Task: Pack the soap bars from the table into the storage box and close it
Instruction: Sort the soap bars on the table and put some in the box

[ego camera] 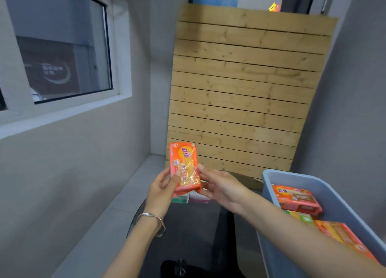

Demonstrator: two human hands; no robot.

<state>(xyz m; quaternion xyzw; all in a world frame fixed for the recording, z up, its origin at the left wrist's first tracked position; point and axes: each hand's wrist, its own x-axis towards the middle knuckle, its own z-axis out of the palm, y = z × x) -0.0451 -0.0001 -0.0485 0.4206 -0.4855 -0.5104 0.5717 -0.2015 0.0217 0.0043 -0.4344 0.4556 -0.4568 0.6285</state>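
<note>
An orange-wrapped soap bar (pixel 184 165) stands upright in the air above the dark table (pixel 188 231). My left hand (pixel 165 190) grips its lower left side, thumb on the front. My right hand (pixel 221 185) touches its lower right edge with the fingertips. Under the held bar, a green-wrapped soap bar (pixel 180 198) and a pink-wrapped soap bar (pixel 199 196) lie on the table, mostly hidden. The blue-grey storage box (pixel 296 178) stands open at the right and holds an orange soap bar (pixel 295 198) and other packed bars (pixel 342 235).
A slatted wooden panel (pixel 240 94) leans against the wall behind the table. A grey wall with a window (pixel 60 54) runs along the left. My right forearm crosses over the box's near rim.
</note>
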